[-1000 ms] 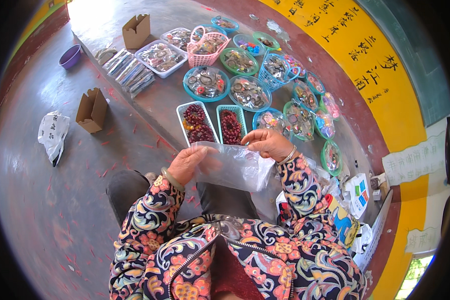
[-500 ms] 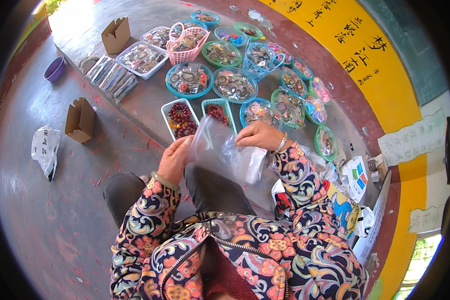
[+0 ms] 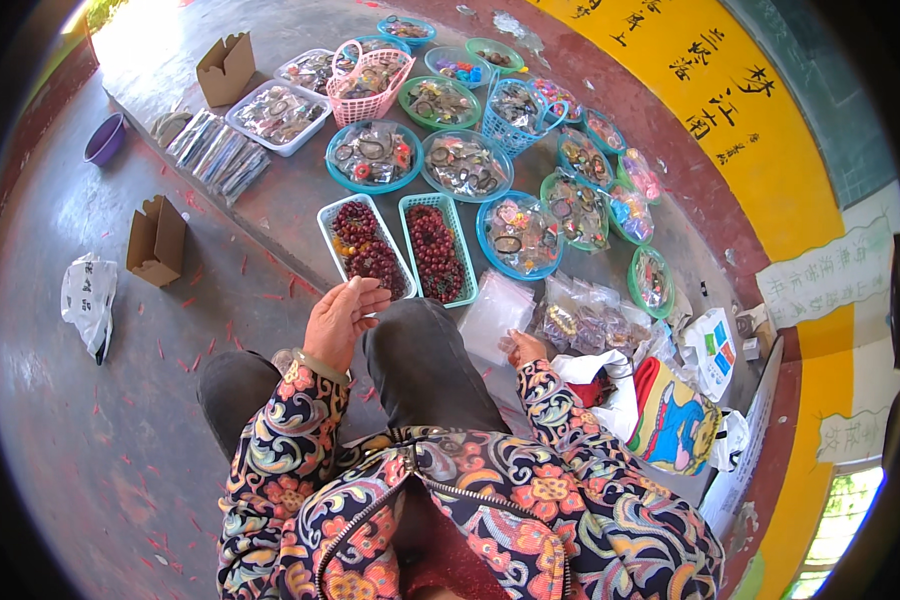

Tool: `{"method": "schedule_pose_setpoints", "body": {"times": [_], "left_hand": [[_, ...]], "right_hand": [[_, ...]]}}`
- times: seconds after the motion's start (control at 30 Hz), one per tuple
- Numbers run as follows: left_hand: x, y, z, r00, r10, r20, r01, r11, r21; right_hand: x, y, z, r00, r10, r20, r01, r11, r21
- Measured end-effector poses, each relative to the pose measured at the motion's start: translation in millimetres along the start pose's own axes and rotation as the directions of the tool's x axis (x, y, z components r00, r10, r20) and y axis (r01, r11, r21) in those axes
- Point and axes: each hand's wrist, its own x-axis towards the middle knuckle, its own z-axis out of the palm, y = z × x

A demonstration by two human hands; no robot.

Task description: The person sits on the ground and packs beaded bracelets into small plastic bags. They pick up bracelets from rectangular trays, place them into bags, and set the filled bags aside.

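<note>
My left hand (image 3: 344,320) is raised above my knee, its fingers stretched out and nothing visible in it. Low on the right, my right hand (image 3: 523,349) is at the near edge of a pile of clear plastic bags (image 3: 494,312), fingers apart. Whether it touches the bags is hard to tell. Just beyond my left hand, dark red and amber beads (image 3: 354,222) fill a white basket (image 3: 327,243). Dark red beads (image 3: 431,240) lie in the mint-green basket (image 3: 466,255) beside it. Several bagged trinkets (image 3: 582,316) are heaped right of the clear bags.
Several round basins, such as a blue one (image 3: 485,240), hold bagged trinkets farther off. A pink basket (image 3: 362,107) and a blue basket (image 3: 497,130) have raised handles. Cardboard boxes (image 3: 157,240), a purple basin (image 3: 103,145) and a white bag (image 3: 88,295) stand left.
The clear bag held between both hands is no longer in them. My right hand has dropped down and right to the bag pile; my left hand's fingers have come off the bag.
</note>
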Motion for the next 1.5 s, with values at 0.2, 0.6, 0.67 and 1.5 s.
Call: {"method": "schedule_pose_setpoints", "body": {"times": [0.2,0.6,0.67,1.5], "left_hand": [[-1,-3,-2,1.000,-0.008,-0.009,0.008,1.000,0.020],[3,-5,0,1.000,-0.018,0.010,0.018,1.000,0.008],[2,-5,-1,1.000,-0.012,-0.002,0.012,1.000,0.012],[8,-17,-1,0.988,-0.083,-0.129,0.091,0.994,0.058]], "right_hand": [[17,12,1,0.999,-0.004,-0.037,0.001,0.997,-0.080],[19,-12,-15,0.969,-0.044,-0.242,-0.150,0.672,-0.725],[1,-12,10,0.812,-0.566,-0.145,-0.075,0.145,-0.987],[47,10,75,0.767,-0.551,0.330,0.182,-0.307,-0.934]]}}
